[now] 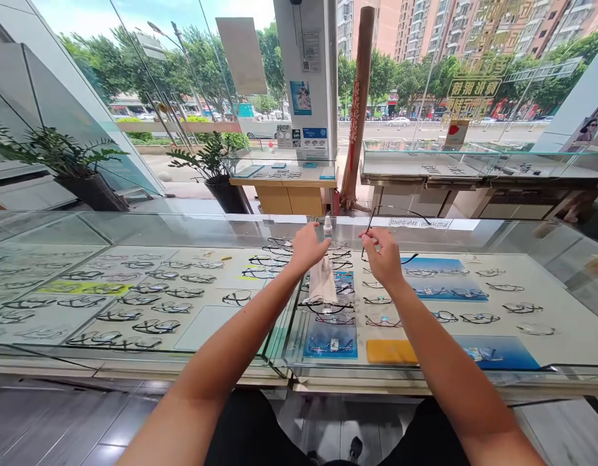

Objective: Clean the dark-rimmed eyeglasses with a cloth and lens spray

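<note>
My right hand [382, 257] is closed on a pair of thin-framed eyeglasses [409, 210], pinched by one side and held above the glass counter. My left hand [307, 246] reaches over the counter with thumb and forefinger apart and nothing in it. Just beyond its thumb a small white bottle [327, 228] stands upright. I cannot tell whether the fingers touch it. Nearer to me a pale crumpled cloth [322, 283] lies on the glass, with dark-framed eyeglasses [327, 307] close to its near end.
Under the glass of the display counter [202, 228], several rows of eyeglasses lie on white and blue panels. An orange-yellow case [390, 351] is near its front edge. Potted plants [226, 188], a tree trunk [360, 110] and further display cases [428, 167] stand beyond, before the windows.
</note>
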The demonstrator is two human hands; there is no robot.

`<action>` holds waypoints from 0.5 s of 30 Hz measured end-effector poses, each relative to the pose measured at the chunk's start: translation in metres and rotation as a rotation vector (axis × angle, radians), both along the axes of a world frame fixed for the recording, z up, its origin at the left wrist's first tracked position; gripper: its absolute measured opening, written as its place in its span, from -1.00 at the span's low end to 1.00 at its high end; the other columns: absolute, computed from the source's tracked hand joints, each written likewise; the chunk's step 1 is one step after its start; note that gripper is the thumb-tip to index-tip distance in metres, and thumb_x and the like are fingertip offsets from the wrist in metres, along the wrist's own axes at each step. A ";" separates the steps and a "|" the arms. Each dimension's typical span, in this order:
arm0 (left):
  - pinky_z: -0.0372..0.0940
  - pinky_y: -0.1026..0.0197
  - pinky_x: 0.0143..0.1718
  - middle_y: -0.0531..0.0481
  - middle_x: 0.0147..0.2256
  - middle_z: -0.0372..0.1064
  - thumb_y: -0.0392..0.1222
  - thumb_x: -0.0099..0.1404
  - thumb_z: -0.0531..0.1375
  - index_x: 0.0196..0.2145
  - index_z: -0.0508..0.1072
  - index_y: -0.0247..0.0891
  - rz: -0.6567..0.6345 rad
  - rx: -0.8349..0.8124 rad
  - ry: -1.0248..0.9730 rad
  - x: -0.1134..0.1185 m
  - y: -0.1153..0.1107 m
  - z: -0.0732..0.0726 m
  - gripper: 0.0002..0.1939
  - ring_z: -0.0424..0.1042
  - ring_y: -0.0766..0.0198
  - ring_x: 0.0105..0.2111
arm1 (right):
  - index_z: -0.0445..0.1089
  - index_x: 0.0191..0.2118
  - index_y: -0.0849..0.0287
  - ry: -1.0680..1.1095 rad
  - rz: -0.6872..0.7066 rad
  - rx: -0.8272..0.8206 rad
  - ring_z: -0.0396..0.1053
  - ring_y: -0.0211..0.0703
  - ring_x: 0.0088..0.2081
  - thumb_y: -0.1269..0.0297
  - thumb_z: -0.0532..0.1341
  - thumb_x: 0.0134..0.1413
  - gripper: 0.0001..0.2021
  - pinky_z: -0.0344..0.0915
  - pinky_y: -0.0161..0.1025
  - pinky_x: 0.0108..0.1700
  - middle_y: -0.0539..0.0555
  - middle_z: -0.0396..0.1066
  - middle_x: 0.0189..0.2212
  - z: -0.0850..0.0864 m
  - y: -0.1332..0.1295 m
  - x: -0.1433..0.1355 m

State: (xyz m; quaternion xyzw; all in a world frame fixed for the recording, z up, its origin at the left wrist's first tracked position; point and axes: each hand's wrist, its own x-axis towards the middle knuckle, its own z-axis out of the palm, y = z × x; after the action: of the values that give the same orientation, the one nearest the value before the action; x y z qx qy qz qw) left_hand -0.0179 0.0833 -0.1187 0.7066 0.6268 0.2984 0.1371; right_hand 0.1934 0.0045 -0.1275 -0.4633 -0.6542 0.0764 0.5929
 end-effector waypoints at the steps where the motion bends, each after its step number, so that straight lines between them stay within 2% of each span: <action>1: 0.20 -0.22 0.36 -0.38 0.34 0.42 -0.03 0.42 0.31 0.32 0.33 -0.22 0.003 -0.036 0.013 0.005 0.009 0.005 -0.40 0.35 -0.32 0.38 | 0.58 -0.20 0.06 -0.005 -0.001 0.002 0.48 0.08 -0.04 0.18 0.15 0.43 -0.74 0.38 -0.01 0.01 0.14 0.64 -0.16 -0.001 0.001 0.001; 4: 0.18 -0.20 0.35 -0.40 0.28 0.49 -0.02 0.38 0.36 0.34 0.30 -0.23 0.029 -0.123 0.025 0.019 0.035 0.013 -0.33 0.36 -0.33 0.38 | 0.58 -0.18 0.06 -0.024 -0.004 0.018 0.48 0.09 -0.02 0.19 0.14 0.43 -0.75 0.37 0.04 0.10 0.14 0.66 -0.16 -0.003 0.005 0.003; 7: 0.19 -0.22 0.31 -0.45 0.17 0.57 -0.04 0.26 0.45 0.25 0.37 -0.27 0.045 -0.185 0.015 0.027 0.053 0.010 -0.31 0.44 -0.39 0.31 | 0.57 -0.18 0.08 -0.033 -0.002 0.023 0.47 0.09 -0.02 0.18 0.13 0.44 -0.74 0.37 0.07 0.12 0.15 0.65 -0.17 -0.005 0.008 0.003; 10: 0.19 -0.23 0.31 -0.38 0.06 0.62 -0.17 0.18 0.47 0.00 0.46 -0.20 0.049 -0.215 -0.022 0.028 0.062 0.004 -0.54 0.50 -0.37 0.25 | 0.57 -0.17 0.08 -0.027 0.002 0.021 0.46 0.10 -0.03 0.17 0.12 0.46 -0.72 0.37 0.08 0.12 0.17 0.65 -0.16 -0.006 0.010 0.003; 12: 0.19 -0.25 0.31 -0.33 0.00 0.63 -0.21 0.18 0.45 -0.15 0.45 -0.18 0.039 -0.208 -0.075 0.026 0.065 0.004 -0.67 0.50 -0.36 0.25 | 0.57 -0.16 0.07 -0.013 -0.001 0.023 0.46 0.10 -0.03 0.17 0.11 0.46 -0.72 0.37 0.08 0.13 0.17 0.65 -0.14 -0.006 0.011 0.004; 15: 0.23 -0.22 0.32 -0.30 0.03 0.59 -0.18 0.26 0.38 -0.16 0.40 -0.17 -0.025 -0.136 -0.214 0.022 0.060 0.011 -0.73 0.47 -0.27 0.27 | 0.57 -0.17 0.07 0.024 -0.013 0.021 0.46 0.09 -0.03 0.16 0.11 0.45 -0.72 0.38 0.06 0.10 0.18 0.65 -0.13 -0.005 0.012 0.004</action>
State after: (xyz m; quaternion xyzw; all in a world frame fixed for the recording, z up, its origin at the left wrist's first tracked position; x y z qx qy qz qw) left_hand 0.0039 0.1434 -0.1076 0.6674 0.6186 0.3272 0.2546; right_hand 0.1975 0.0160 -0.1326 -0.4604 -0.6448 0.0713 0.6059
